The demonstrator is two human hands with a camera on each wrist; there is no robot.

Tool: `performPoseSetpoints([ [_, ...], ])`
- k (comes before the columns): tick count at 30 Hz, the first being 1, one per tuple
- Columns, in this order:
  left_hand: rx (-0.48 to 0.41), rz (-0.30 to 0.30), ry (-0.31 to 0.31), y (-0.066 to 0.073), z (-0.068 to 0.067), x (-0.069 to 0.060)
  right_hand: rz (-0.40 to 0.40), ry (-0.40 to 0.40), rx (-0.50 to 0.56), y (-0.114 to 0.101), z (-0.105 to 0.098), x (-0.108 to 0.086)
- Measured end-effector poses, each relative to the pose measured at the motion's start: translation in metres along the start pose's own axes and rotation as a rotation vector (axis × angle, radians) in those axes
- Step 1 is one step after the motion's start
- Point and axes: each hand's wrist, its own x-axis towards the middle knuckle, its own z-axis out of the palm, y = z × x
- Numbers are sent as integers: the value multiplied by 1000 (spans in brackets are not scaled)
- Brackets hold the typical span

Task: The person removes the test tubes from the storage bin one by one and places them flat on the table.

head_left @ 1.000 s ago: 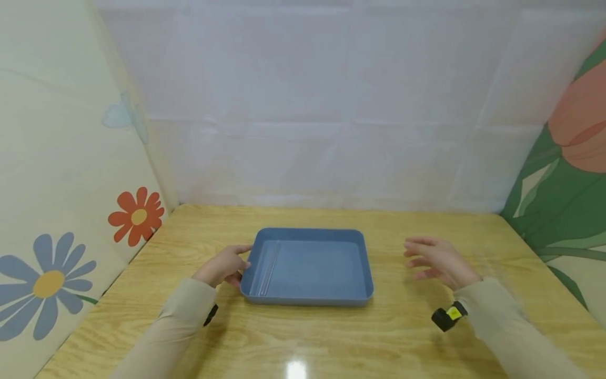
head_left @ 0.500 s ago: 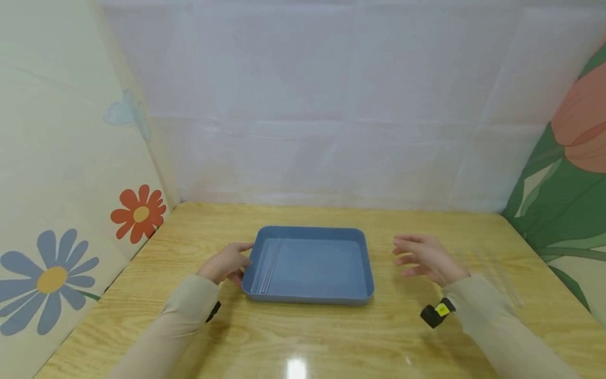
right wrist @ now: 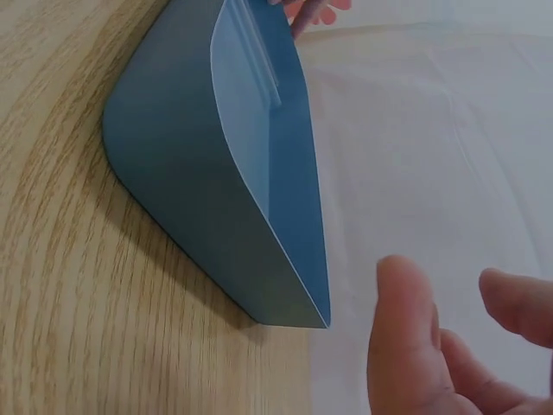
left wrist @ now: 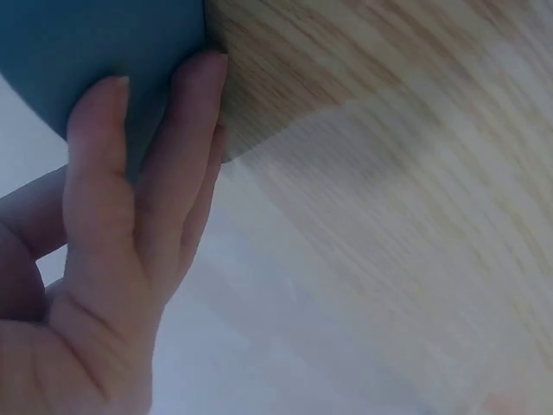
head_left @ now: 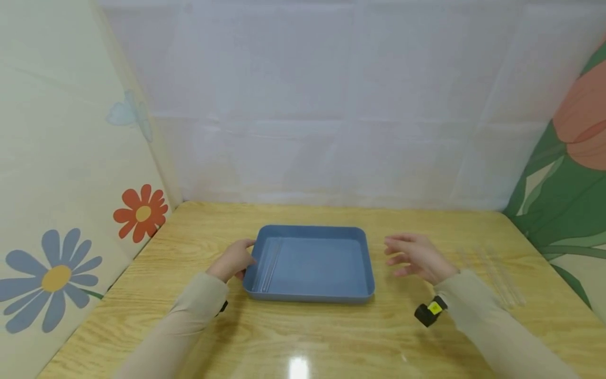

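Note:
A blue rectangular tray [head_left: 317,268] lies on the table, with clear, thin rods [head_left: 272,267] at its left end, glass or plastic I cannot tell. My left hand [head_left: 233,259] holds the tray's left side. In the left wrist view its fingers [left wrist: 186,130] lie against the outer wall, and in the head view a fingertip overlaps the rim. My right hand [head_left: 420,258] hovers just right of the tray, apart from it, fingers loosely bent with nothing between them. The right wrist view shows its thumb and fingers [right wrist: 402,337] spread beside the tray's near corner.
More clear rods [head_left: 497,276] lie on the wooden table [head_left: 350,342] to the right, partly behind my right sleeve. A white cloth [head_left: 322,105] hangs at the back. Flower-printed panels [head_left: 71,158] stand at both sides.
My right hand has moved left, closer to the tray, uncovering more of the rods on the right. My left hand stays at the tray's left side, shifted slightly right.

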Motion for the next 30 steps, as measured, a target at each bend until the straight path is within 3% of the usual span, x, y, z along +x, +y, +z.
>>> performPoseSetpoints([
  [11,1,21,24,-1,1,0,-19,-25,-13,-9,16,3],
  [20,-51,-15,14,-4,0,2,-12,-44,-12,-12,34,10],
  [30,-46,-17,14,-3,1,-1,17,-43,-3,-17,46,14],
])
